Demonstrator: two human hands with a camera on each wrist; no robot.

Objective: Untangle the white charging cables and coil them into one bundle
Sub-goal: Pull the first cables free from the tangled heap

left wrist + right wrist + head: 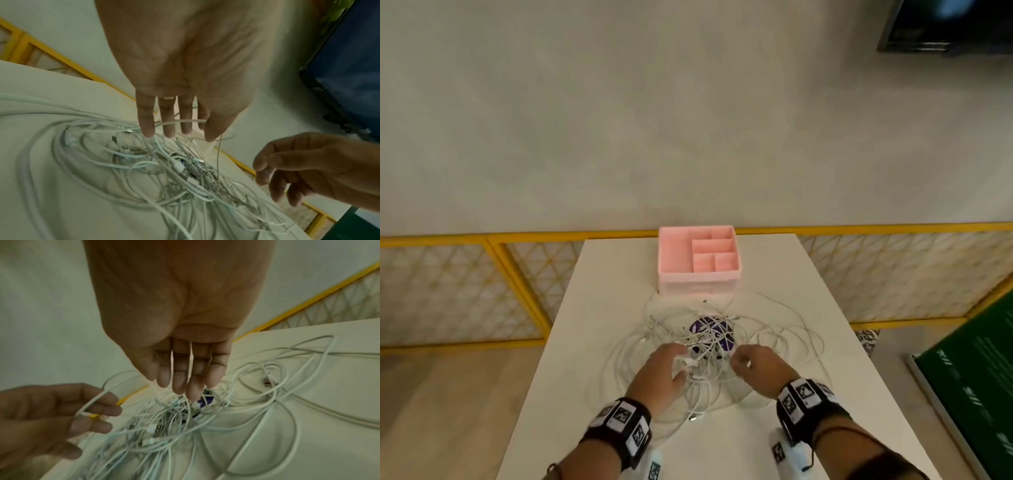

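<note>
My left hand (666,371) pinched one white strand; my right hand (755,363) hovered with loosely curled fingers, seemingly empty; the cable tangle (709,342) sprawled just ahead, between both.

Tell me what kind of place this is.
Probably an indoor office or lobby-like room: a white table against a plain wall, a yellow-framed lattice railing, and a dark screen mounted high on the wall.
</note>
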